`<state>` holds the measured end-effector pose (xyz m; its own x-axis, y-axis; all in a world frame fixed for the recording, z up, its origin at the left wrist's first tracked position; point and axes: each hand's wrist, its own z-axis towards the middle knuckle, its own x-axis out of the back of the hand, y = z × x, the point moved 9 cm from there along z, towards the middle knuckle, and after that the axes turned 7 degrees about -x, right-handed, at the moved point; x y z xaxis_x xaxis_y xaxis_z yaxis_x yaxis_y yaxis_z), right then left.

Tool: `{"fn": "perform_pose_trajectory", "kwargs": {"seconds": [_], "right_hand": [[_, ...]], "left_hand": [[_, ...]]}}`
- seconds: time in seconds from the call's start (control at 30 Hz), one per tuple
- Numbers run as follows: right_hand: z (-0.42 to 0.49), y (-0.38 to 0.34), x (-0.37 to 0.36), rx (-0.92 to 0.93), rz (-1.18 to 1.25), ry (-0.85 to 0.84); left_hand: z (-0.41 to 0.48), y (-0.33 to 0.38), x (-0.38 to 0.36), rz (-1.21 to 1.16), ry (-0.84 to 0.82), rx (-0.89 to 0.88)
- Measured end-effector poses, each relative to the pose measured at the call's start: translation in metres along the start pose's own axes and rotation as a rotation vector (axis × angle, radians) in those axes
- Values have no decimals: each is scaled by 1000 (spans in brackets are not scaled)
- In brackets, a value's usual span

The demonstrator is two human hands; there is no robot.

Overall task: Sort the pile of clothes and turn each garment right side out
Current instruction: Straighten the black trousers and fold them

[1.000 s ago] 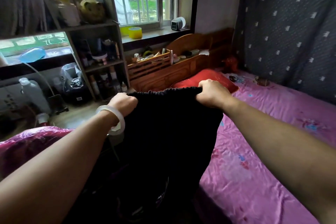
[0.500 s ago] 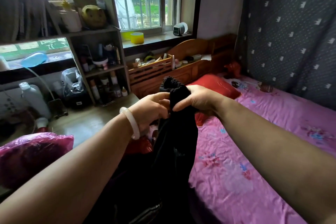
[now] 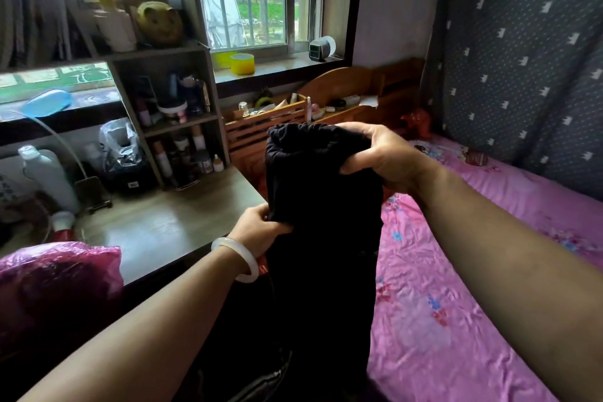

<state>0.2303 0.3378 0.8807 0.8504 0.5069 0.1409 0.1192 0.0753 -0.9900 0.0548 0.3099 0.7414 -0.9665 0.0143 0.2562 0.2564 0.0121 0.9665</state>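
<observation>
A black garment with a gathered elastic waistband hangs upright in front of me, over the left edge of the bed. My right hand grips the bunched waistband at the top. My left hand, with a white bangle on its wrist, pinches the garment's left side lower down. The lower part of the garment drops into a dark heap of clothes at the bottom of the view, where details are too dark to make out.
A pink floral bedsheet covers the bed on the right. A wooden desk with a cluttered shelf unit stands to the left. A pink plastic bag sits at the lower left. A wooden headboard carries small items.
The waistband, first stretched wide between both hands, was bunched together. My left hand then dropped down to the garment's side while my right hand kept the top.
</observation>
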Motion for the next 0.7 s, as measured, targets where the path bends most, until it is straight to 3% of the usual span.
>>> {"fn": "perform_pose_trajectory", "kwargs": {"seconds": [0.17,0.23,0.37,0.43,0.5,0.6,0.7], "right_hand": [[-5,-6,46,45,-363,215],[-6,-8,50,51,-327,242],[-3,-2,47,14,-210,229],[-3,1,47,-6,-130,231],[-2,5,54,-24,27,248],[0,17,56,-12,533,112],[-16,91,25,-233,737,-15]], "left_hand": [[10,6,20,-54,96,-30],[10,8,13,-93,15,-25],[10,-4,2,60,-99,62],[8,-8,5,46,-78,119],[3,-15,6,-118,-73,213],[-5,-13,-4,-469,-82,322],[-4,-8,-12,-628,-102,362]]}}
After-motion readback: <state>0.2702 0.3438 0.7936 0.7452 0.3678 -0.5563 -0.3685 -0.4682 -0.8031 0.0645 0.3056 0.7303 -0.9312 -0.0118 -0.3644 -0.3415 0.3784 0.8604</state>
